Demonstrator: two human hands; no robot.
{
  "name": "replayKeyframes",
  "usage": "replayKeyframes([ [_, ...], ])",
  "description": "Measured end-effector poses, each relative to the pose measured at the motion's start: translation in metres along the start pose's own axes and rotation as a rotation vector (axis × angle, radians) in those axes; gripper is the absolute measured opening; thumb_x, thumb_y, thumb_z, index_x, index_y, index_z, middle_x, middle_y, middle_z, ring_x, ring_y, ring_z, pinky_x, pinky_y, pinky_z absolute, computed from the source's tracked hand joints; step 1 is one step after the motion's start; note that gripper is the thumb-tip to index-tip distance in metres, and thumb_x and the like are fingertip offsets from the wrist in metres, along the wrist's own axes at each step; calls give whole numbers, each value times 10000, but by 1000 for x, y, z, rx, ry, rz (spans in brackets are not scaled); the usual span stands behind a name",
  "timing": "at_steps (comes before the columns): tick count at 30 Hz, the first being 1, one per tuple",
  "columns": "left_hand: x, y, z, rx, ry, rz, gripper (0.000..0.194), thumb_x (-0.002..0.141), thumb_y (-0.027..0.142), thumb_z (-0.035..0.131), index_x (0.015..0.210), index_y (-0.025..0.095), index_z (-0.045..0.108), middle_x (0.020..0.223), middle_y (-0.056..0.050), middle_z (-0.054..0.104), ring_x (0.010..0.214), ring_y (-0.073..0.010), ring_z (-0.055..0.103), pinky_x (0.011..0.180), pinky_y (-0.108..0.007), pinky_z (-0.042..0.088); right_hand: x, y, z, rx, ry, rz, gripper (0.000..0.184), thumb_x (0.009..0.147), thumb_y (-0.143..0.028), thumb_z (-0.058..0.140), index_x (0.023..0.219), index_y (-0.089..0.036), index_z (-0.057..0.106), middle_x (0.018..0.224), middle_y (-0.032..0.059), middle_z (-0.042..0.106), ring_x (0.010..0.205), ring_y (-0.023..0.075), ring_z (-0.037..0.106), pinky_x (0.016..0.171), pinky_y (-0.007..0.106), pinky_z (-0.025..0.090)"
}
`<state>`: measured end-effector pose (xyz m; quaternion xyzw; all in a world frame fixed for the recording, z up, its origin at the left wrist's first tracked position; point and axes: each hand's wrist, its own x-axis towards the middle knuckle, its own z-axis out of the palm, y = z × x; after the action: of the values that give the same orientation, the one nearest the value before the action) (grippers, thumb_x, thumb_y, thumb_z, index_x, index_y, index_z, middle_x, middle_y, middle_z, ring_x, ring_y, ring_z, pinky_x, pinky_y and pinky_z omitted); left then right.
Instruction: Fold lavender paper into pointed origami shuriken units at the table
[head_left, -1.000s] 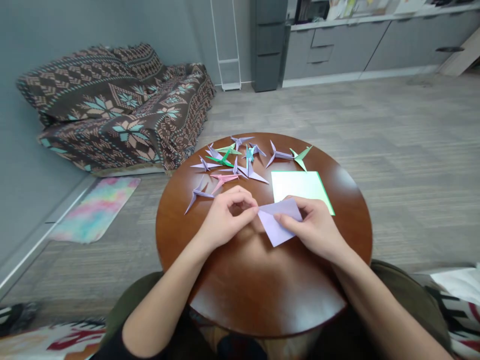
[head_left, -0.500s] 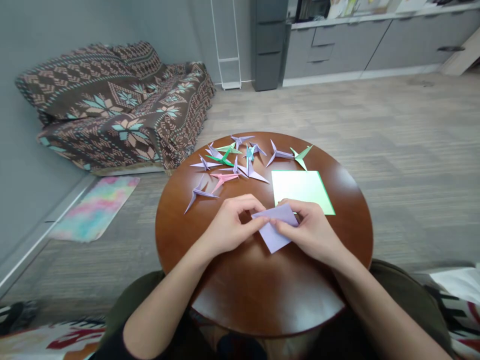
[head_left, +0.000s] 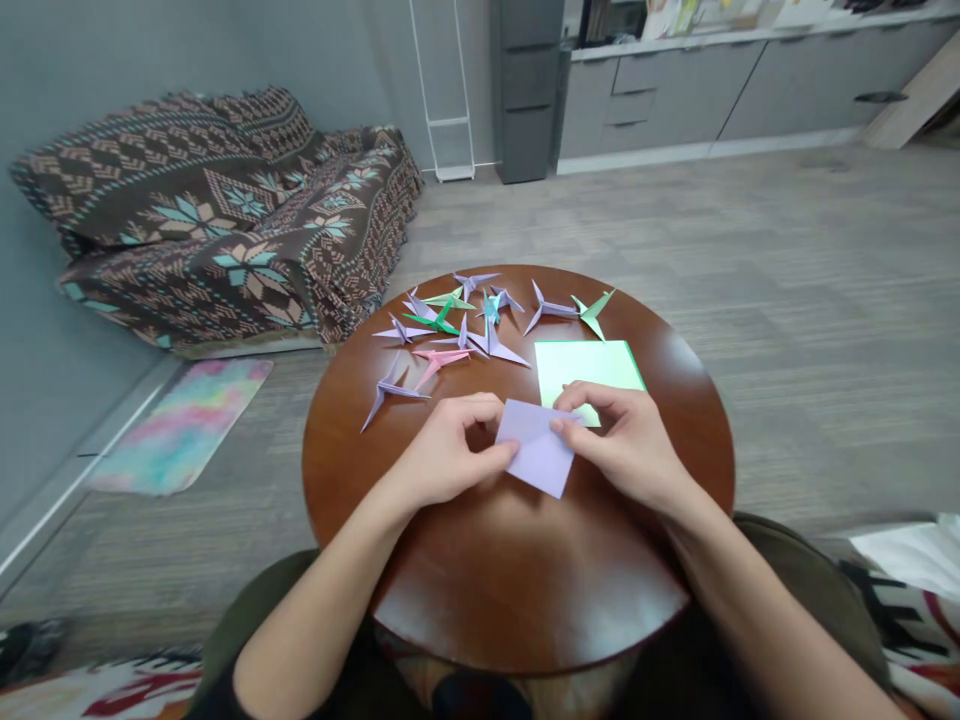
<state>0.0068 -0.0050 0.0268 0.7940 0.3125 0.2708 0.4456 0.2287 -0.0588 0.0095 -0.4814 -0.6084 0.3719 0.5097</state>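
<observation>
Between my hands is a small folded square of purple origami paper (head_left: 538, 455), tilted above the table. My left hand (head_left: 456, 445) pinches its left edge, thumb on top and fingers behind. With thumb and forefinger, my right hand (head_left: 626, 435) grips the upper right corner. A stack of light green paper sheets (head_left: 585, 365) lies just beyond my right hand. Farther back sit several folded paper cranes: a pink one (head_left: 441, 360), a dark green one (head_left: 435, 317), a light green one (head_left: 594, 313) and several purple ones, such as the purple crane (head_left: 391, 388) at the left.
The round brown table (head_left: 525, 590) stands close before me. Behind it to the left is a sofa (head_left: 262, 220) under a patterned cover, with a pastel mat (head_left: 184, 425) on the floor. Grey cabinets (head_left: 675, 100) line the back wall.
The purple square has turned between my hands and now shows more of its face. My right fingers have shifted to its upper corner. The whole view has moved slightly.
</observation>
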Motion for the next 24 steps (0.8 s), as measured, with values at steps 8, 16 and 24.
replayKeyframes([
  [8, 1, 1, 4, -44, 106, 165, 73, 887, 190, 770, 828, 150, 754, 855, -40, 710, 795, -153, 649, 749, -268, 493, -1, -5, 10, -76, -14, -279, 148, 850, -101, 692, 792, -220, 626, 796, 6, 705, 758, 185, 631, 853, 382, 461],
  [16, 1, 4, 6, -48, 12, 67, 80, 885, 175, 746, 813, 145, 725, 874, -34, 717, 808, -151, 655, 767, -262, 489, 0, -3, 10, -150, -49, -375, 168, 868, -81, 692, 802, -222, 628, 804, -7, 718, 775, 179, 662, 984, 434, 427],
  [24, -1, 8, 6, -144, 8, 61, 176, 916, 218, 746, 766, 145, 688, 877, -35, 733, 786, -134, 648, 753, -244, 481, -1, -3, 12, -170, -17, -407, 164, 873, -96, 713, 809, -229, 641, 796, -21, 721, 761, 176, 681, 1103, 505, 384],
])
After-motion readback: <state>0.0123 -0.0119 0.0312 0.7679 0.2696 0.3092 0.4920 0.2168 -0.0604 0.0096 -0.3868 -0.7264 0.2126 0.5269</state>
